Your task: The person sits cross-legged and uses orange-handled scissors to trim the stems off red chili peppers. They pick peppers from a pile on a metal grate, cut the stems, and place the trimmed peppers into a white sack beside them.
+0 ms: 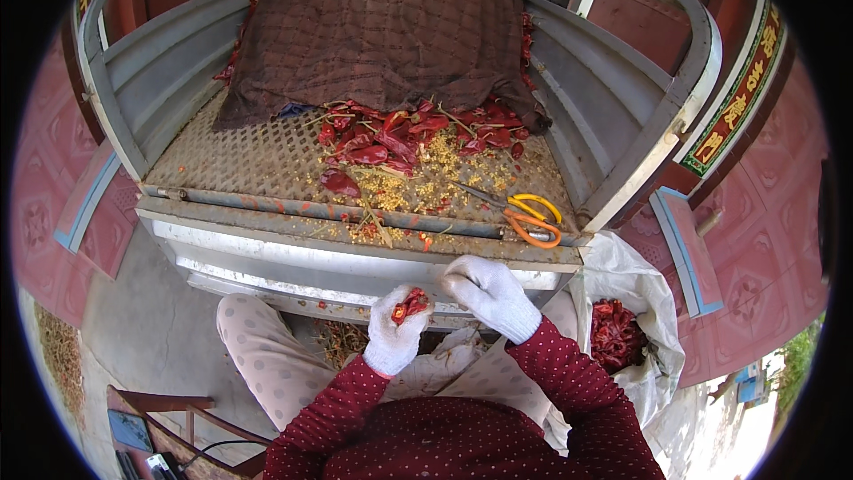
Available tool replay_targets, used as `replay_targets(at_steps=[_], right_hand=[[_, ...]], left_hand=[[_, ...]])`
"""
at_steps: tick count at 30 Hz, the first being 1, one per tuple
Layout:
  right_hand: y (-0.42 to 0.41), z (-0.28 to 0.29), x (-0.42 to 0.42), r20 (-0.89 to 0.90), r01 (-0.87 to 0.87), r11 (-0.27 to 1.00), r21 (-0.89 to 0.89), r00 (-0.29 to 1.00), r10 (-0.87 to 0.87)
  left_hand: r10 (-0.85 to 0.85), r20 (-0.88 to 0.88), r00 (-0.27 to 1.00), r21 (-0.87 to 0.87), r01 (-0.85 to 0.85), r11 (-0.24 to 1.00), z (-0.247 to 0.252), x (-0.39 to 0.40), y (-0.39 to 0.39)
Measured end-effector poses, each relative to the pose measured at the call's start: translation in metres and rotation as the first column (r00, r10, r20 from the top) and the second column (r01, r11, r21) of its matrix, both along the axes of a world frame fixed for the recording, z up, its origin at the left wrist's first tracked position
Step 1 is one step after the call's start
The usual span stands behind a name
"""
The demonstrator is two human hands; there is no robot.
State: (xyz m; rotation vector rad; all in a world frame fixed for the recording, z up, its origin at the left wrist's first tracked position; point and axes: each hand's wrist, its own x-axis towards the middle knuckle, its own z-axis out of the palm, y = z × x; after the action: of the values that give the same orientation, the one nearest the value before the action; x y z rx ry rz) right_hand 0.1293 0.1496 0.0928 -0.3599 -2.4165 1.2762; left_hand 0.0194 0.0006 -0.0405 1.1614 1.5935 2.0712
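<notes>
Both my hands wear white knitted gloves. My left hand is wrapped around red dried chili pepper pieces, whose cut, orange-lined end shows above the fingers. To its right, my right hand is held apart with curled fingers, their tips soiled; nothing shows in it. Ahead, on the cargo bed's edge, lie scissors with one yellow and one orange handle, blades pointing left and away. Past them are a heap of dried red chilies and scattered yellow seeds.
A brown cloth covers a mound of chilies on the metal cargo bed. Metal side rails rise left and right. By my right leg stands a white woven sack holding red chilies. A wooden chair carries a phone.
</notes>
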Motion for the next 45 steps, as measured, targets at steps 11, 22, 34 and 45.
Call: replay_targets(at_steps=[11, 22, 34, 45], right_hand=[[0.089, 0.054, 0.035, 0.031, 0.16, 0.409, 0.899, 0.906, -0.423], [0.118, 0.071, 0.009, 0.513, -0.105, 0.608, 0.787, 0.66, -0.549], [0.038, 0.047, 0.086, 0.556, 0.057, 0.996, -0.07, 0.831, -0.008], [0.006, -0.009, 0.112, 0.281, -0.187, 0.542, -0.819, 0.693, 0.664]], left_hand=[[-0.225, 0.424, 0.878, 0.01, 0.243, 0.97, 0.058, -0.001, 0.005], [-0.232, 0.483, 0.844, 0.033, 0.247, 0.968, 0.064, -0.007, 0.002], [-0.316, 0.474, 0.822, 0.048, 0.334, 0.941, 0.05, -0.023, -0.002], [-0.316, 0.445, 0.838, 0.128, 0.29, 0.948, 0.023, -0.03, -0.001]])
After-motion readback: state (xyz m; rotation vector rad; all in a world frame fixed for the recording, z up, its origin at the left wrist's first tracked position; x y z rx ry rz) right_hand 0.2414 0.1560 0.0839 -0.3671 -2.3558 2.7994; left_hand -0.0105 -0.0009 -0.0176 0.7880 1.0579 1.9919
